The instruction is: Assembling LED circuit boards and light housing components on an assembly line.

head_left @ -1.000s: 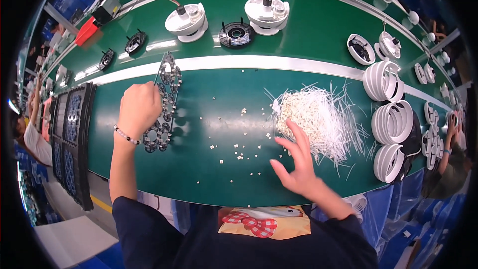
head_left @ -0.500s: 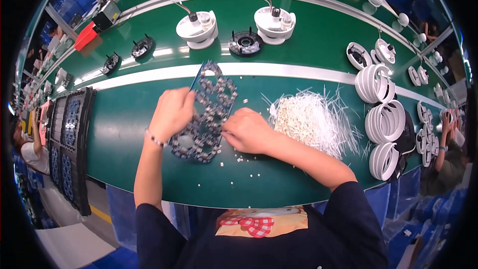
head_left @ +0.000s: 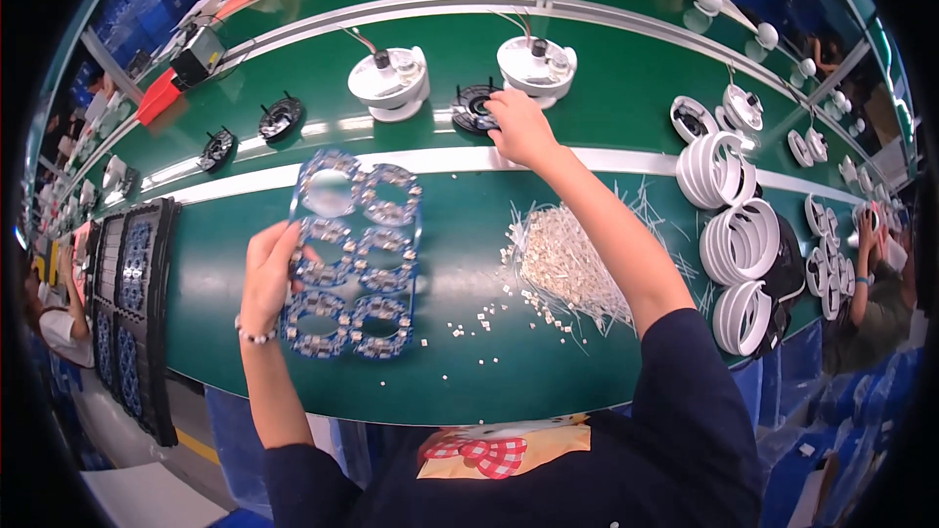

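My left hand (head_left: 270, 276) grips the left edge of a blue circuit board panel (head_left: 357, 198), raised over the green table. Several ring-shaped boards with small components make up the panel, in two columns. Reaching across the white rail, my right hand (head_left: 524, 129) has its fingers closed at the right rim of a black round housing (head_left: 468, 110), which lies on the far green strip. The fingertips partly cover that rim. Under my right forearm lies a heap of small cream connectors (head_left: 558, 259) mixed with thin white strips.
White domed devices (head_left: 389, 78) with wires stand at the back. More black housings (head_left: 281, 117) lie left of them. Stacked white rings (head_left: 740, 240) are at the right. A black tray (head_left: 134, 323) holding blue boards stands at the left edge. Other people sit around.
My right hand has left the panel and reached forward to the black housing. The panel has swung left and turned its face up in my left hand. Loose connectors have shifted and spread on the table.
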`<state>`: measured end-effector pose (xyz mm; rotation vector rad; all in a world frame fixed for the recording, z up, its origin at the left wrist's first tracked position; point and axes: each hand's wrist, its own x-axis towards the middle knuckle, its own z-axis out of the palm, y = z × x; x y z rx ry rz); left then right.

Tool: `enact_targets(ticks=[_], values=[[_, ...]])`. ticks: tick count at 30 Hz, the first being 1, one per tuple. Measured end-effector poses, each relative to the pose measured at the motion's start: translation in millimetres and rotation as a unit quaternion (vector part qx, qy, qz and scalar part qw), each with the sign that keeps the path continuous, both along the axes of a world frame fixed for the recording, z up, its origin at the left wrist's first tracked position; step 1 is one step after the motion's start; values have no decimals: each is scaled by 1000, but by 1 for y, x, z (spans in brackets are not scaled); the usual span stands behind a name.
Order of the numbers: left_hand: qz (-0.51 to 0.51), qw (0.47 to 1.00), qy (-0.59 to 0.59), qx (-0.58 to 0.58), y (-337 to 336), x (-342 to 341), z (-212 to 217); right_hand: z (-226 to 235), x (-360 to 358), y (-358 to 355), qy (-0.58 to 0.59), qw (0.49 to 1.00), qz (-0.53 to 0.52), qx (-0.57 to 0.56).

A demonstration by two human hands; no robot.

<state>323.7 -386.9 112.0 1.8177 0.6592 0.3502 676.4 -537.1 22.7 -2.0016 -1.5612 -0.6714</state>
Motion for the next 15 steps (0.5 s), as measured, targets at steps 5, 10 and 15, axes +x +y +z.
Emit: enact_targets(ticks=[5,10,15], values=[[173,980,-70,-74,6,-70,-29,-2,4,20,42,963,-87,-252],[196,965,-137,-107,15,-110,-46,30,-71,6,37,982,71,-174],[179,966,-167,-87,5,-80,-36,22,-155,-21,42,962,192,-191]])
